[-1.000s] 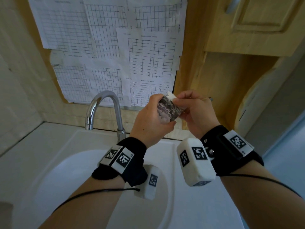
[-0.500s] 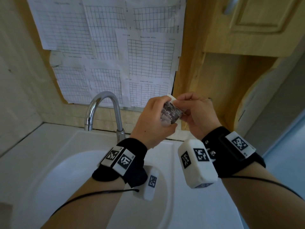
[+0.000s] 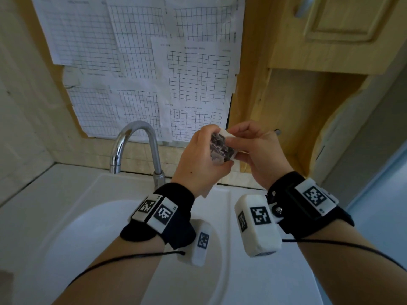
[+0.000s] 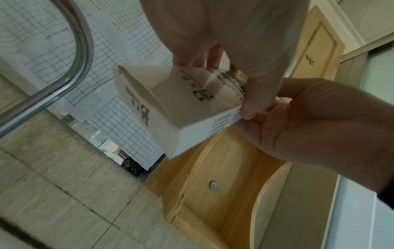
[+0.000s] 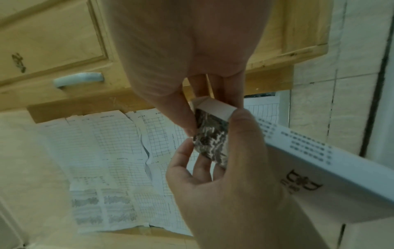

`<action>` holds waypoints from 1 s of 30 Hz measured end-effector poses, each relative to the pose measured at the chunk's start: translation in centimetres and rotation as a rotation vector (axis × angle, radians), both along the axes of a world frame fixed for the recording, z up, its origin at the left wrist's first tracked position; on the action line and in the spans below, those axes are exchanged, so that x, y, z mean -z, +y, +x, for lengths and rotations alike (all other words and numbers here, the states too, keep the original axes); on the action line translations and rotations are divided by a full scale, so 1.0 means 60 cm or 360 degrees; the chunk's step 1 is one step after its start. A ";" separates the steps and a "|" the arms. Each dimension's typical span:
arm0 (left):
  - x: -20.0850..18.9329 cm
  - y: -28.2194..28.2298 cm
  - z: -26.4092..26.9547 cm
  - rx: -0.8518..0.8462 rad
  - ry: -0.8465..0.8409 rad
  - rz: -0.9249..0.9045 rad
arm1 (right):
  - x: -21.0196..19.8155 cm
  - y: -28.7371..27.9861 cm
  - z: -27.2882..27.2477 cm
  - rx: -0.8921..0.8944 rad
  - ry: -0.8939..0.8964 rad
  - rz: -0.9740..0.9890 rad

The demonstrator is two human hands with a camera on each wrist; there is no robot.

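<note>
A small white carton [image 3: 222,148] with printed text and a grey patterned end flap is held in the air above the sink, to the right of the tap. My left hand [image 3: 206,155] grips the carton's body [image 4: 170,107], fingers on top and thumb beneath. My right hand [image 3: 246,146] pinches the patterned flap [image 5: 211,141] at the carton's end between thumb and fingers. A white inner flap [image 5: 215,107] stands up at that end. What is inside the carton is hidden.
A curved chrome tap [image 3: 136,146] rises behind the white sink basin [image 3: 88,227]. Sheets of gridded paper [image 3: 193,80] hang on the wall behind. A wooden cupboard [image 3: 330,29] with a metal handle [image 3: 301,7] is overhead on the right.
Both hands stay together on the carton and have shifted only slightly. My right thumb has slid further over the patterned end flap.
</note>
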State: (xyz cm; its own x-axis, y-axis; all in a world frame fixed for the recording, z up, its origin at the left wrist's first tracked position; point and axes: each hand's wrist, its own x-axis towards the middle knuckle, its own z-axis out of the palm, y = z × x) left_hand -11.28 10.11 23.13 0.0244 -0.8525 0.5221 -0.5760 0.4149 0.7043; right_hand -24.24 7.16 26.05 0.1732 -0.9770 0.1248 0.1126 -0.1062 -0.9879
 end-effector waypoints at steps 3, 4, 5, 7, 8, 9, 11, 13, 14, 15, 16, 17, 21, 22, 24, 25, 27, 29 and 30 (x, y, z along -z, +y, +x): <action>0.003 -0.002 -0.002 -0.0003 0.0043 0.0028 | 0.001 0.000 0.002 0.0012 0.0107 -0.0069; 0.003 -0.003 -0.001 0.0004 0.0072 0.0044 | 0.002 -0.001 0.002 0.0019 0.0119 -0.0086; 0.002 -0.005 0.001 0.0014 0.0121 0.0067 | 0.002 -0.004 0.001 0.0028 0.0129 -0.0105; -0.004 -0.007 0.009 0.0072 0.0310 0.0127 | 0.004 -0.008 -0.002 0.0031 0.0151 -0.0134; -0.009 -0.009 0.015 0.0124 0.0414 0.0155 | 0.006 -0.009 -0.003 0.0029 0.0160 -0.0145; -0.014 -0.011 0.022 0.0176 0.0492 0.0182 | 0.007 -0.011 -0.005 0.0025 0.0165 -0.0155; -0.022 -0.015 0.035 0.0269 0.0587 0.0247 | 0.010 -0.013 -0.009 0.0005 0.0149 -0.0176; -0.029 -0.017 0.041 0.0347 0.0679 0.0309 | 0.011 -0.013 -0.011 -0.0009 0.0094 -0.0203; -0.030 -0.018 0.042 0.0373 0.0730 0.0323 | 0.012 -0.012 -0.011 -0.0005 0.0064 -0.0213; -0.029 -0.018 0.043 0.0387 0.0776 0.0325 | 0.014 -0.011 -0.011 0.0005 0.0042 -0.0220; -0.028 -0.018 0.042 0.0394 0.0815 0.0322 | 0.015 -0.010 -0.010 0.0016 0.0029 -0.0225; -0.026 -0.017 0.041 0.0399 0.0851 0.0319 | 0.016 -0.010 -0.010 0.0026 0.0021 -0.0229; -0.019 -0.017 0.040 0.0439 0.0942 0.0319 | 0.020 -0.013 -0.010 0.0066 0.0024 -0.0241; -0.017 -0.018 0.039 0.0443 0.0939 0.0320 | 0.021 -0.013 -0.010 0.0069 0.0022 -0.0242; -0.015 -0.018 0.039 0.0448 0.0940 0.0326 | 0.022 -0.013 -0.011 0.0067 0.0012 -0.0240; -0.015 -0.018 0.038 0.0456 0.0946 0.0330 | 0.022 -0.012 -0.011 0.0064 0.0005 -0.0240; -0.015 -0.016 0.037 0.0464 0.0947 0.0337 | 0.020 -0.010 -0.012 0.0058 -0.0006 -0.0251; -0.015 -0.015 0.036 0.0444 0.0930 0.0329 | 0.018 -0.010 -0.013 0.0054 0.0011 -0.0272; -0.016 -0.014 0.035 0.0430 0.0921 0.0320 | 0.019 -0.010 -0.013 0.0050 0.0019 -0.0275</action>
